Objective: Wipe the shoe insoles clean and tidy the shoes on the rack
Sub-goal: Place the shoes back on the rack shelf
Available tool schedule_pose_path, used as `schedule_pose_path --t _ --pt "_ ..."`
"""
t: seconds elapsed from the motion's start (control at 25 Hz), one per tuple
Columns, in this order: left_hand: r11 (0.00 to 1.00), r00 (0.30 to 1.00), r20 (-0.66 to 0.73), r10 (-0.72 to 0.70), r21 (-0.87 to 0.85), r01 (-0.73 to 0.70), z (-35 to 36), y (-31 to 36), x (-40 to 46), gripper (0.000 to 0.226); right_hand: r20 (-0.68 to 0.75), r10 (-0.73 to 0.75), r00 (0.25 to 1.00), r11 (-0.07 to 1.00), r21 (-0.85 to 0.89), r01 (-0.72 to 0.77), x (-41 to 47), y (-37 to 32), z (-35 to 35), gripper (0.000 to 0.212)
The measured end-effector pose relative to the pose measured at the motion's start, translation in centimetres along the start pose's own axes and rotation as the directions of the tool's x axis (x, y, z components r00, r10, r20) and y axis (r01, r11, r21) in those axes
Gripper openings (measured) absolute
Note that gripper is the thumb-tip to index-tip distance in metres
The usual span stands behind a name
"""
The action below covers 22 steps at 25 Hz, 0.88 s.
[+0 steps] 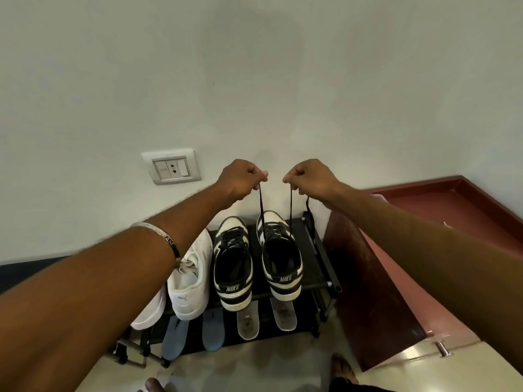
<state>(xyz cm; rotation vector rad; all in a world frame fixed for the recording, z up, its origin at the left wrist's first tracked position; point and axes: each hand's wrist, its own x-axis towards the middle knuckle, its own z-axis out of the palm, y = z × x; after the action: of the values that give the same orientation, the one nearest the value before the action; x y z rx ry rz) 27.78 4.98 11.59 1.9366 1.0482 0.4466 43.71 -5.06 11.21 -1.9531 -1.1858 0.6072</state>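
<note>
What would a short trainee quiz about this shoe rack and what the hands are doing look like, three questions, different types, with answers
1. True or false: both hands pinch the black laces of the same sneaker.
2. Multiple choice: the insoles on the lower shelf are A) two blue, two grey; B) four blue; C) four grey.
3. Fill in: the white shoes sit to the ____ of the black-and-white pair.

Key
1. True: the left hand and right hand each pinch a lace end rising from the right-hand black-and-white sneaker on the rack.
2. A: two blue insoles, two grey insoles.
3. Left: the white shoes lie left of the other black-and-white sneaker.
</note>
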Motion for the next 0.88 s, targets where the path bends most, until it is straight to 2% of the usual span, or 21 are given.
schedule_pose_path --t 0.08,0.28,0.44,0.6,0.72,0.88 --pt "1.0 1.0 0.029 -0.001 -0.004 0.002 -0.6 1.2 -0.3 0.023 -0.017 -0.041 0.999 0.999 -0.032 0.041 0.0 -1.9 -1.0 0.013" --pt "0.998 0.999 -0.013 0.033 -0.06 -0.034 -2.6 4.7 -0.4 0.02 -0.054 -0.097 0.994 0.994 -0.062 0.094 -0.3 -4.9 -2.5 0.013" --pt "0.993 0.991 -0.05 0.122 0.013 -0.121 -3.6 6.5 -0.7 0.016 -0.064 -0.136 0.989 0.99 -0.055 0.132 -0.8 -6.6 -3.0 0.015" --pt "0.986 0.994 -0.029 0.11 -0.121 -0.113 -3.8 7.5 -0.9 0.013 -0.141 -0.143 0.98 0.99 -0.017 0.142 -0.8 -7.9 -3.3 0.016" --pt "0.99 0.991 -0.023 0.129 -0.057 -0.13 -4.0 7.8 -1.1 0.017 -0.199 -0.153 0.968 0.985 0.048 0.166 -0.7 -8.4 -3.7 0.011" --pt "0.984 0.983 0.046 0.178 0.007 -0.179 -4.0 8.5 -1.2 0.02 -0.219 -0.212 0.952 0.973 0.044 0.227 -0.4 -9.2 -4.2 0.012"
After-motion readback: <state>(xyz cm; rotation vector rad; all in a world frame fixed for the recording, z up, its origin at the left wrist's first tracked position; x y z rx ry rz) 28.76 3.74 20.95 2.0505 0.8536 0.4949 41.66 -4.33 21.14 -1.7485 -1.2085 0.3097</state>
